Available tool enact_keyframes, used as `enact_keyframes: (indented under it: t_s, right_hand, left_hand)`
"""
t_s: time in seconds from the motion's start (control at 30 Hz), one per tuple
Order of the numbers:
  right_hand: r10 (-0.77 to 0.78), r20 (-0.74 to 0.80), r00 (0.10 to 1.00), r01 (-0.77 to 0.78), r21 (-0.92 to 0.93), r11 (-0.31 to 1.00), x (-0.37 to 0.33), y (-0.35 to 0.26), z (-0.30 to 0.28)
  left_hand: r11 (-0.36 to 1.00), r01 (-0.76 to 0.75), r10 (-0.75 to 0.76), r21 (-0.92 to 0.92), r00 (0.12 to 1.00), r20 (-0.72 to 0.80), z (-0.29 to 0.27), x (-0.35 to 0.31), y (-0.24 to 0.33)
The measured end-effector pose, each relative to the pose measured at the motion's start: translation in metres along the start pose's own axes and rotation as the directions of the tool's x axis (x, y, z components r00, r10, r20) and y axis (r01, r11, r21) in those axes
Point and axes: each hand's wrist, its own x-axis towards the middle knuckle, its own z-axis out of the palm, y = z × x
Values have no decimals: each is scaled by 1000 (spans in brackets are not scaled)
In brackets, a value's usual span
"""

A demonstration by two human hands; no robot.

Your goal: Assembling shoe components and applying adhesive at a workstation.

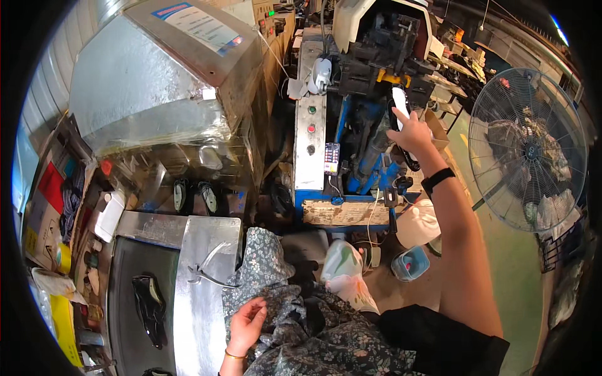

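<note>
At the front of the dark machine head (pixel 382 62), my right hand (pixel 414 133) reaches out and grips a shoe (pixel 400 100). The shoe's white underside points up toward a yellow part (pixel 394 78) of the machine, and its dark lower end shows below my wrist. My left hand (pixel 248 323) rests over my flowered apron (pixel 338 335), fingers curled in toward the thumb with nothing seen in them. Pincers (pixel 213 274) lie on the metal plate (pixel 204 338) beside that hand. Further left, a black shoe (pixel 149 307) lies on a dark belt (pixel 122 269).
A control panel (pixel 310 166) with buttons carries a phone (pixel 332 158). A large metal hood (pixel 150 81) stands at the left, with a pair of shoes (pixel 194 197) beneath it. A caged fan (pixel 530 150) stands at the right. A blue bin (pixel 411 264) is on the floor.
</note>
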Motion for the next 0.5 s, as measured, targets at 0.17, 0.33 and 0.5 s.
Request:
enact_keyframes:
  t_s: [0.17, 0.33, 0.5]
  right_hand:
    - [-25, -43, 999, 26, 20, 999, 13, -14, 6]
    - [-133, 0, 991, 122, 386, 914, 38, -30, 8]
    - [-237, 72, 969, 189, 404, 895, 135, 85, 63]
  left_hand:
    - [999, 43, -43, -12, 999, -11, -8, -12, 3]
    - [913, -76, 192, 401, 947, -257, -60, -11, -1]
    - [621, 185, 525, 762, 624, -579, -189, -12, -72]
